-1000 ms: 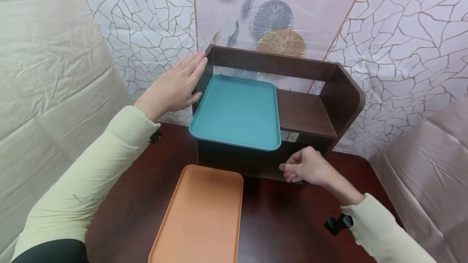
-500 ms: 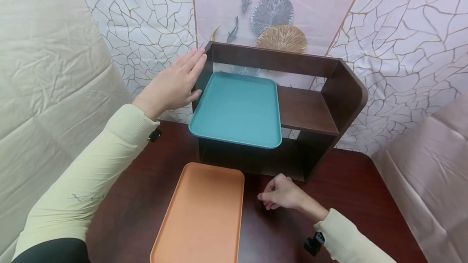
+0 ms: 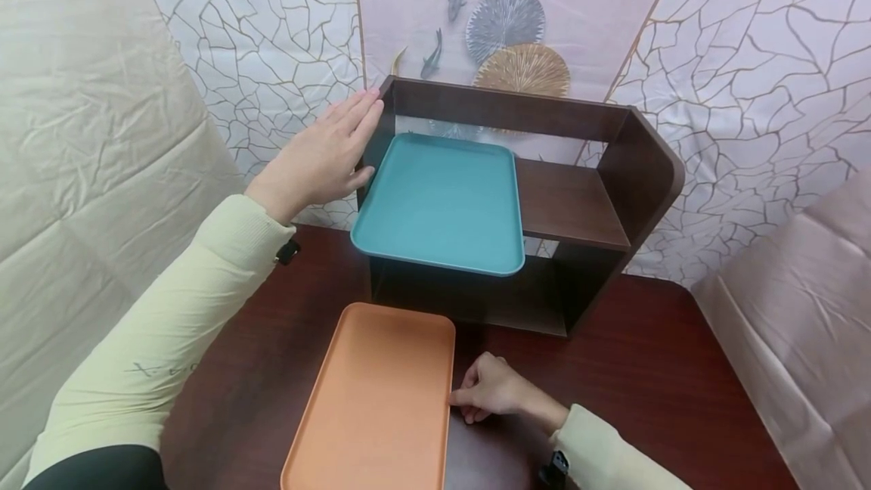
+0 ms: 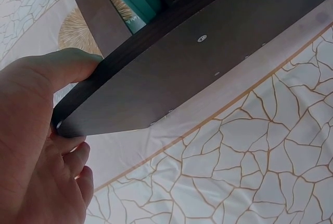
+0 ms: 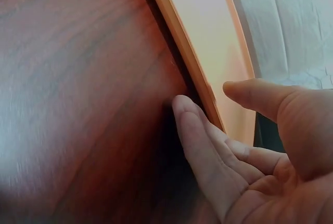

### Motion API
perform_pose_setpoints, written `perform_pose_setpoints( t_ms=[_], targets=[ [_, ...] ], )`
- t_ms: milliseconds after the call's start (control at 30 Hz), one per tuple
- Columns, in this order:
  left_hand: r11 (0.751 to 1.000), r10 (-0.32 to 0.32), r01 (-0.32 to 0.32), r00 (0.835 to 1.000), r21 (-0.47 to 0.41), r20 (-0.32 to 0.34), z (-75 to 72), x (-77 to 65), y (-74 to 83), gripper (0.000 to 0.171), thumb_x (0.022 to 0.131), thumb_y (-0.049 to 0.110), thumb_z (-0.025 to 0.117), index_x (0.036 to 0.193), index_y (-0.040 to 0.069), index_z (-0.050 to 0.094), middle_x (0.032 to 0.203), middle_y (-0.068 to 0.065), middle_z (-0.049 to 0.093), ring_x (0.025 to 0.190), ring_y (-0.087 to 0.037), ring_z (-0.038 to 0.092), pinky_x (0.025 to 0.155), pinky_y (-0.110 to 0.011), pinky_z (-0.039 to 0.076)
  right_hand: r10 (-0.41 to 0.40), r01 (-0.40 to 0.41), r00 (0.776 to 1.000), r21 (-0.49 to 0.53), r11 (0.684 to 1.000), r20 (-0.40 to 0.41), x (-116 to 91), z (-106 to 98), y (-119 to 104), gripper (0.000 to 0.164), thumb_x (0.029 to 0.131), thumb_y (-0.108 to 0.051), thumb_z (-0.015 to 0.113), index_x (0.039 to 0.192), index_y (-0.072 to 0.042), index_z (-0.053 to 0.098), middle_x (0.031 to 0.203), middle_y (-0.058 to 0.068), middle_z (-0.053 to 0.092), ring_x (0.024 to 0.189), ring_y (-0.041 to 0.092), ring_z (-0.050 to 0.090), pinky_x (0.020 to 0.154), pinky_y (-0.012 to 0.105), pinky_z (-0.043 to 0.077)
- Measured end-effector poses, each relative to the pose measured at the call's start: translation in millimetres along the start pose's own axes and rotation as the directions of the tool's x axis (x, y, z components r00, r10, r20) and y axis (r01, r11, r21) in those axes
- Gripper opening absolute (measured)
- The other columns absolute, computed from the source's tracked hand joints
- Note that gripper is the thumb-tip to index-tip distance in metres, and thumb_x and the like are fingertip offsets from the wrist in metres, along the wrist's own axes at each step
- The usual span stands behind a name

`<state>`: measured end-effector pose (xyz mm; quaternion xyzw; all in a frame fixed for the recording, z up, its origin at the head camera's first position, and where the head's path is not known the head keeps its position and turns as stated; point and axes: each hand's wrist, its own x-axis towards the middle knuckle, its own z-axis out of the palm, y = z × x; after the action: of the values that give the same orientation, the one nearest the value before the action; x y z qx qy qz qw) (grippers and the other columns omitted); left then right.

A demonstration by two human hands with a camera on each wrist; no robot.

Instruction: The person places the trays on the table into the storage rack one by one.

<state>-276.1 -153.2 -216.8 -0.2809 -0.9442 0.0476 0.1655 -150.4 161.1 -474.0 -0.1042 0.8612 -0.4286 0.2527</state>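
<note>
Orange tray flat on the desk, its right long edge at the right hand's fingertips, the body spreading off to their left, near end cut off by the frame. Far end of that tray sits ahead and left of these fingers, close to the base of the dark shelf unit; can't tell if they touch. Desk surface runs on to the right of the same fingers, out to a rounded far corner. Lower bay of the shelf opens ahead of them. Teal tray rests on the upper board, just inside the left hand's thumb, front edge overhanging the board, more board showing farther right. Right fingers: bent, thumb and index a little apart with the orange rim between, 1 on each side, index low beside the desk; can't tell if they press it. Left fingers: 4 fairly straight and together, tips at the upper corner of the shelf's left side panel, thumb spread on its front edge, bracing rather than wrapped round it.
</note>
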Motion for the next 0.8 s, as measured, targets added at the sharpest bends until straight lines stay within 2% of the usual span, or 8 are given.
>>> perform_pose_setpoints(
  t_ms=[300, 533, 800],
  targets=[
    [1.000, 0.001, -0.001, 1.000, 0.002, -0.003, -0.4, 0.0, -0.1, 0.088, 0.105, 0.029, 0.061, 0.167, -0.005, 0.008, 0.178, -0.021, 0.005, 0.166, -0.038, 0.010, 0.136, -0.052, 0.015, 0.054, -0.054, 0.999, 0.015, 0.998, -0.001, 7, 18, -5, 0.029, 0.088, -0.015, 0.084, 0.066, 0.000, 0.074, 0.059, 0.012, 0.073, 0.047, 0.011, 0.069, 0.051, 0.032, 0.063],
    [1.000, -0.014, 0.014, 1.000, -0.020, 0.010, -0.3, -0.5, -1.4, 0.089, 0.105, 0.029, 0.060, 0.168, -0.003, 0.006, 0.179, -0.019, 0.001, 0.167, -0.036, 0.006, 0.136, -0.053, 0.013, 0.084, -0.085, 0.996, 0.030, 0.996, 0.008, 12, 23, -6, 0.026, 0.087, -0.004, 0.076, 0.064, 0.002, 0.068, 0.057, 0.011, 0.072, 0.046, 0.010, 0.068, 0.051, 0.032, 0.064],
    [1.000, 0.007, -0.007, 1.000, -0.020, -0.009, 2.1, 0.1, -2.0, 0.088, 0.105, 0.029, 0.060, 0.168, -0.004, 0.008, 0.179, -0.020, 0.003, 0.167, -0.037, 0.008, 0.136, -0.053, 0.014, 0.111, -0.123, 0.991, 0.187, 0.975, 0.074, 12, 19, -1, 0.023, 0.090, 0.003, 0.069, 0.068, 0.005, 0.064, 0.065, 0.019, 0.074, 0.052, 0.012, 0.069, 0.057, 0.034, 0.066]
  ],
)
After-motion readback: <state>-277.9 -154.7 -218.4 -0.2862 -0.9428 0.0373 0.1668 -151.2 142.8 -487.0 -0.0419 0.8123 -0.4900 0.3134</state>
